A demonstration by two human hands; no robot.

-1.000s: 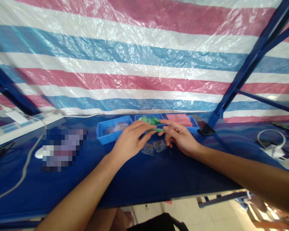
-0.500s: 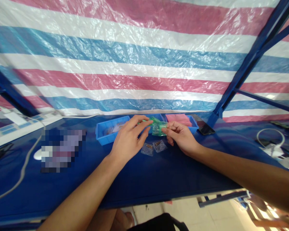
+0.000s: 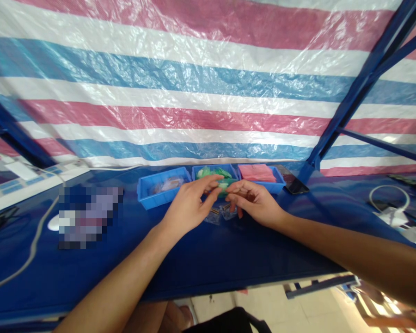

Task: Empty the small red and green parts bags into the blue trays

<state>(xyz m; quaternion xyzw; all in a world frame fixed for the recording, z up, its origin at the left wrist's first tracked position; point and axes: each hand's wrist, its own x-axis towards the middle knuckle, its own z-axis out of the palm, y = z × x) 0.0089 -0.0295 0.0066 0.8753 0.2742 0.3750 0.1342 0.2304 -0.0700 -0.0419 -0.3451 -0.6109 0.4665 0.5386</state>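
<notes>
A small green packet (image 3: pixel 223 186) was up between the two hands, just in front of the middle blue bin (image 3: pixel 234 171). The left hand (image 3: pixel 190 200) pinched its left end between thumb and fingers, and the right hand (image 3: pixel 258 203) gripped its right end with curled fingers. Below the hands, two clear packets (image 3: pixel 213 217) lay side by side on the blue table (image 3: pixel 229 259), partly covered by the fingers. More green packets (image 3: pixel 215 172) filled the middle bin. To its left stood a bin (image 3: pixel 156 200) with clear bags inside; to its right, a bin (image 3: pixel 276 187) held a stack of pink packets (image 3: pixel 256 172). A dark phone (image 3: pixel 298 186) lay beside that one. Farther left were a white power strip (image 3: pixel 31 182) and a pale cable (image 3: pixel 34 249), and behind everything hung a striped sheet (image 3: pixel 180 83).
</notes>
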